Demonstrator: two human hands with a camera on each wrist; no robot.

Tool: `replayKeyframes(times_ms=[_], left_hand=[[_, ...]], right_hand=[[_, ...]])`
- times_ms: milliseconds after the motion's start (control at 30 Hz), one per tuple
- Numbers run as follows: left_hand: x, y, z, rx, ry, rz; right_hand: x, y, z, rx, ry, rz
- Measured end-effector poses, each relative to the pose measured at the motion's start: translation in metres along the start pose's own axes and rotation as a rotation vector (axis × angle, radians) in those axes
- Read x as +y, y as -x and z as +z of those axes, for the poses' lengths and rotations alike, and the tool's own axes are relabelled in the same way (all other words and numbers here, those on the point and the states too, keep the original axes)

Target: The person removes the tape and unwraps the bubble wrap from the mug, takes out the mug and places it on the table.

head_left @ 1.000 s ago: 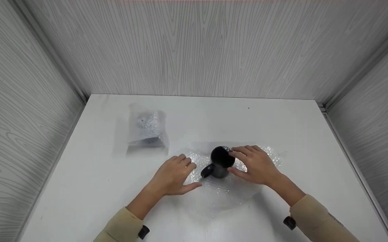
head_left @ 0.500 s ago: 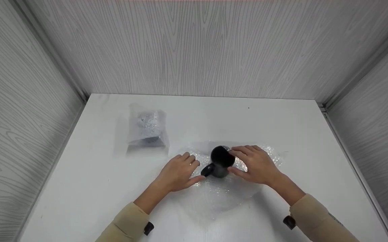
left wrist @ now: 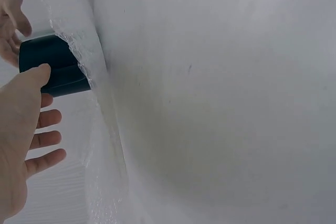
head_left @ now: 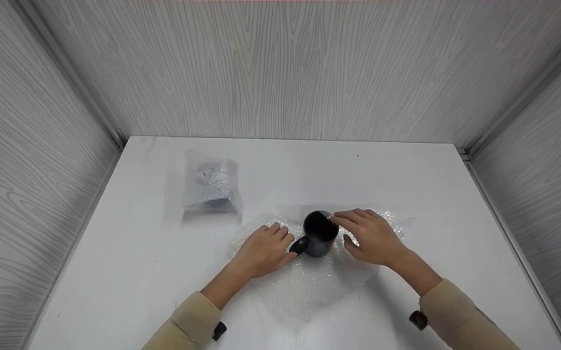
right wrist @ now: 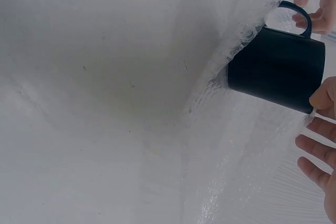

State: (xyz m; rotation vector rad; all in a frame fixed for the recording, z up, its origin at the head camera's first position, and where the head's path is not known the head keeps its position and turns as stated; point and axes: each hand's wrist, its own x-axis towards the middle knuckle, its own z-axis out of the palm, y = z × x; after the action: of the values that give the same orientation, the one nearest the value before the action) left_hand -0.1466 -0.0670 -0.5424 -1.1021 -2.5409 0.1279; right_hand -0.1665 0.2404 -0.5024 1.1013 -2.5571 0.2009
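Note:
A dark mug [head_left: 318,248] stands on a spread sheet of bubble wrap [head_left: 305,291], its open mouth leaning away from the wearer and its handle [head_left: 299,246] to the left. My left hand [head_left: 262,249] pinches that handle between thumb and index finger, the other fingers spread in the left wrist view. At the mug's right side, the right hand [head_left: 375,238] touches the rim with a fingertip, its fingers loosely bent and the thumb off the wall in the head view. In the right wrist view, wrap hides the base of the mug [right wrist: 278,69].
A wrapped packet [head_left: 215,182] in translucent bubble wrap, with something dark inside, lies at the back left of the white table [head_left: 115,272]. Pale wood-grain panels [head_left: 280,68] enclose the table at the back and both sides.
My left hand has moved right and come onto the mug's handle. The right thumb has drawn back from the mug's wall. The mug stays in about the same place.

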Motion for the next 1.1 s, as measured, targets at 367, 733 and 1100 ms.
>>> replayKeyframes(times_ms=[367,733,1100], left_hand=[[0.006,-0.001,0.005,0.071,0.002,0.003],[0.009,-0.002,0.007,0.084,-0.039,-0.007],[0.009,-0.002,0.006,0.098,-0.057,-0.003]], right_hand=[[0.001,-0.002,0.002,0.039,0.036,-0.021],[0.005,-0.004,0.001,0.070,0.066,-0.064],[0.014,-0.011,-0.003,0.082,0.069,-0.057]])
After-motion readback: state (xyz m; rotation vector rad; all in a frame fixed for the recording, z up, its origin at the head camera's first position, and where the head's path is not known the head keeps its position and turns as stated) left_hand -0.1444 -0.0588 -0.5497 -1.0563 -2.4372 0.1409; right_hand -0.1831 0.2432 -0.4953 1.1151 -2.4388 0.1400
